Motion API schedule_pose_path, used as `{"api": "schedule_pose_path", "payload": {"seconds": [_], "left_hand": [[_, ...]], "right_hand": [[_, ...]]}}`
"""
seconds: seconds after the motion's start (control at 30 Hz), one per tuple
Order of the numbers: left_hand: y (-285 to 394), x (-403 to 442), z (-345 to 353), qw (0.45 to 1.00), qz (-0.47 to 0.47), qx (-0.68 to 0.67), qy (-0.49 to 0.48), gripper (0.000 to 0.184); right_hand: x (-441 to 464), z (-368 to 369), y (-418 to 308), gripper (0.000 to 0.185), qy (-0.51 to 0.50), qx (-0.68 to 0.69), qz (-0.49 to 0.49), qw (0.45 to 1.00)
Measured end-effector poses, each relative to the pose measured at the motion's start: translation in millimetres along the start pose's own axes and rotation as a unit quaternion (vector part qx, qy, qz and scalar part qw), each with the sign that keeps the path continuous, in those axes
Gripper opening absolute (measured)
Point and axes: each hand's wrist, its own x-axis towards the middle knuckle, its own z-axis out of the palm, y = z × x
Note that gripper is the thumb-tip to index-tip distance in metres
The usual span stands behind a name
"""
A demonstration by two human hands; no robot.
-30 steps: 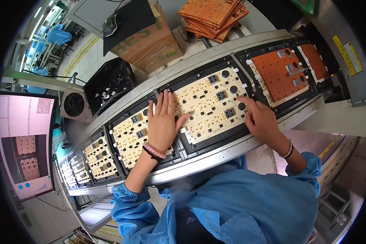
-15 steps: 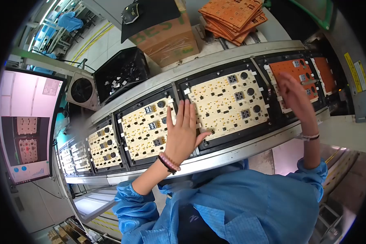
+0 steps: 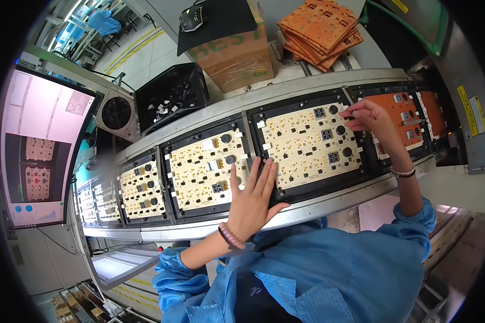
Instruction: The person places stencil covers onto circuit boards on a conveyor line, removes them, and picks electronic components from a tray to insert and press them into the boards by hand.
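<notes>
My left hand [image 3: 251, 202] lies flat with its fingers spread, over the gap between two cream circuit boards in black frames. To its left is one board [image 3: 194, 188], with several digit displays and round black parts. The other board [image 3: 302, 140] is to its right and has three digit displays and three round black parts. At that board's upper right corner my right hand [image 3: 369, 117] has thumb and fingertips pinched together beside a round black part [image 3: 333, 109]. Whatever the pinch may hold is too small to make out.
An orange board [image 3: 390, 113] sits further right on the line. Behind the rail stand a black bin [image 3: 172, 97] of small parts, a cardboard box [image 3: 237, 64] with a mouse [image 3: 192, 18], and stacked orange boards [image 3: 320, 29]. A monitor [image 3: 40, 156] is at left.
The boards appear further right in view. My right hand has gone from the near board to the orange board and back to the cream board's upper corner. My left hand has shifted toward the near rail.
</notes>
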Motion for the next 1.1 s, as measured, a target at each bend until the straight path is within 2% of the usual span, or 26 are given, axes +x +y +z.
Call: {"api": "schedule_pose_path", "payload": {"seconds": [0.13,0.17,0.27,0.3,0.4,0.53,0.63,0.77,0.87,0.97,1.1], "left_hand": [[7,5,6,0.999,0.005,0.037,0.022,0.091],[12,5,12,0.998,0.002,0.059,0.02,0.091],[14,7,21,0.999,-0.004,0.018,0.035,0.09],[8,5,18,0.999,0.003,-0.017,0.035,0.087],[-4,-8,2,0.998,0.024,-0.043,0.034,0.082],[-15,-42,21,0.977,0.088,-0.177,0.084,0.059],[-17,-60,24,0.969,0.041,-0.215,0.117,0.048],[-13,-72,33,0.938,-0.028,-0.306,0.159,0.042],[-13,-78,37,0.945,-0.005,-0.274,0.18,0.039],[-14,-78,38,0.932,-0.026,-0.298,0.205,0.04],[-17,-81,38,0.927,-0.04,-0.319,0.191,0.042]], "right_hand": [[0,-2,1,0.019,0.058,-0.144,-0.042,0.987],[3,5,5,0.014,0.097,-0.182,-0.096,0.974],[9,12,6,0.015,0.065,-0.333,-0.167,0.926],[11,14,9,0.018,0.078,-0.398,-0.233,0.884],[7,26,2,0.027,0.107,-0.496,-0.197,0.839],[15,28,10,0.04,0.094,-0.507,-0.214,0.83],[18,31,13,0.043,0.08,-0.517,-0.202,0.828],[19,36,14,0.043,0.102,-0.544,-0.174,0.814],[18,40,11,0.043,0.107,-0.543,-0.166,0.816],[18,40,14,0.043,0.111,-0.544,-0.165,0.815],[18,44,13,0.045,0.116,-0.556,-0.153,0.808]]}}
